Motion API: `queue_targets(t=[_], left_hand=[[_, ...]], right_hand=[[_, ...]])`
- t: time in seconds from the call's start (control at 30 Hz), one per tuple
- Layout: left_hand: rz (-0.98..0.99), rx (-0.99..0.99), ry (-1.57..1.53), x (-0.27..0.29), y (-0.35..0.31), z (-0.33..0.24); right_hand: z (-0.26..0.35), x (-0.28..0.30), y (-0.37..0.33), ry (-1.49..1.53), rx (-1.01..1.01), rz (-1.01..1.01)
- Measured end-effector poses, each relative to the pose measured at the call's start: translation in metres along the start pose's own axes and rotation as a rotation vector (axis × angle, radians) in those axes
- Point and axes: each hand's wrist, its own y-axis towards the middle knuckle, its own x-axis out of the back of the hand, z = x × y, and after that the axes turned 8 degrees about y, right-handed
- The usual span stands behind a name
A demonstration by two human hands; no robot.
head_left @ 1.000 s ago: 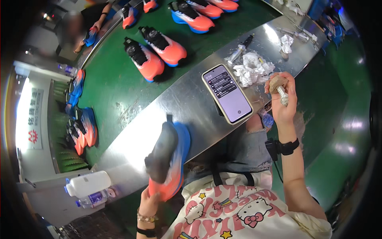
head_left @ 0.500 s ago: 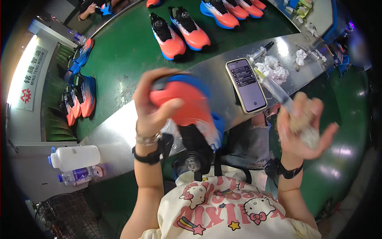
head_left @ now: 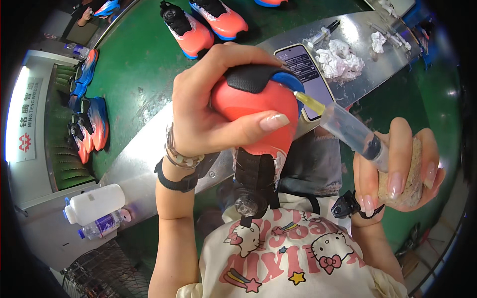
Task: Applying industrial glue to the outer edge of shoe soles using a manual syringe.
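My left hand (head_left: pixel 198 107) is closed round the toe end of a coral sneaker (head_left: pixel 256 107) with a blue sole and a black toe piece. The shoe is tilted, its toe up and its black collar toward my body. My right hand (head_left: pixel 397 171) holds a clear syringe (head_left: pixel 353 134) with a yellow needle tip. The tip is at the shoe's blue sole edge; whether it touches, I cannot tell. A tan, rough block (head_left: pixel 411 181) sits in the same right hand, behind the fingers.
A phone (head_left: pixel 325 102) lies on the metal bench strip (head_left: pixel 134 179), near crumpled white tissue (head_left: pixel 340 60) and another syringe (head_left: pixel 320 37). More sneakers (head_left: pixel 189 34) stand on the green surface (head_left: pixel 134 74). A white jug (head_left: pixel 97 202) and bottle (head_left: pixel 105 223) lie at left. Another person's hand (head_left: pixel 85 19) is far left.
The shoe is held higher and steadier in my left hand. My right hand has turned the syringe, bringing its yellow tip to the sole edge. The view has shifted.
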Motion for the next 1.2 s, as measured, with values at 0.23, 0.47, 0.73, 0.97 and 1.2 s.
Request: queue_targets(t=[0.23,0.47,0.73,0.97,1.2], left_hand=[[0.032,-0.089,0.046,-0.001,0.002,0.009],[-0.101,0.082,0.093,0.007,-0.009,0.023],[-0.285,0.155,-0.016,0.018,-0.028,0.049],[-0.392,0.308,0.029,0.015,-0.032,0.058],[-0.462,0.418,0.057,0.016,-0.04,0.072]], right_hand=[[0.0,0.018,-0.005,-0.009,-0.03,0.028],[-0.01,0.031,-0.017,-0.115,-0.111,-0.079],[-0.034,0.05,-0.022,-0.1,-0.187,-0.07],[-0.051,0.057,-0.035,-0.001,-0.221,-0.222],[-0.048,0.062,-0.052,-0.003,-0.392,-0.284]])
